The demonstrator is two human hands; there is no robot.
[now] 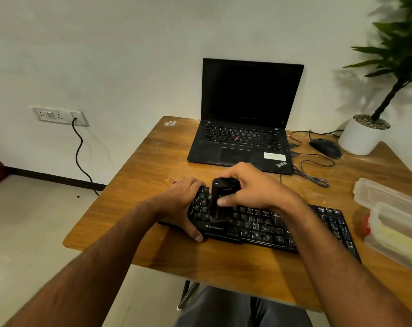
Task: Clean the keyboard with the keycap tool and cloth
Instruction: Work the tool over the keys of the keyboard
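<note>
My left grip (184,204) curls round the left end of the black keyboard (259,226) on the wooden counter (153,161). My right grip (249,185) holds the black keycap tool (218,197) upright on the keys.

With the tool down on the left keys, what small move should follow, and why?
Probably a short straight pull upward with the right hand: it grips the keycap tool, whose lower end sits among the keyboard's left keys, while the left hand holds that end steady.

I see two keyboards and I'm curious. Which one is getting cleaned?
The separate black keyboard nearest the person: the left hand grips its end while the right hand holds the keycap tool on it. The laptop sits untouched.
</note>
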